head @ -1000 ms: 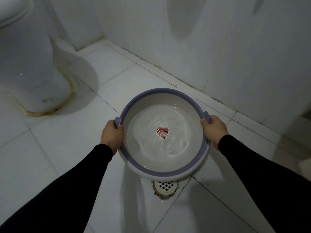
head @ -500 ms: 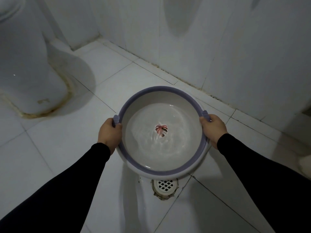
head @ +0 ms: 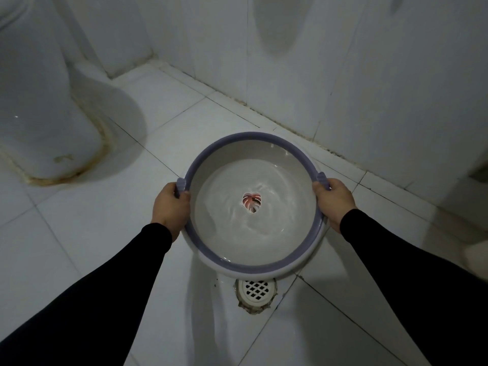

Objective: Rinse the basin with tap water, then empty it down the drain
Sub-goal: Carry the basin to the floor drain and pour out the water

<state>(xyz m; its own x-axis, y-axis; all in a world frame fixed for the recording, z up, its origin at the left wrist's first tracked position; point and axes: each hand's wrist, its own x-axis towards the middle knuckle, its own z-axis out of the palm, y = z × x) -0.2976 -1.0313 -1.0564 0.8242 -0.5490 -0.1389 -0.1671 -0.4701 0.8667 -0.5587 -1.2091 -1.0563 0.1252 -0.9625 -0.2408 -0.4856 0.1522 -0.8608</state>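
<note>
basin (head: 211,165), water inside, held by rim: left hand (head: 170,207) grip and right hand (head: 334,202) grip closed on it, above floor drain (head: 257,290).

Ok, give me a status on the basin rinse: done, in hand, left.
Done: the basin holds rippling water, so the tap fill looks finished. In hand: the left hand and right hand grip its two side handles, holding it roughly level above the floor just beyond the floor drain. Left: nothing is spilling over the rim, so tipping the water down that drain remains.
</note>
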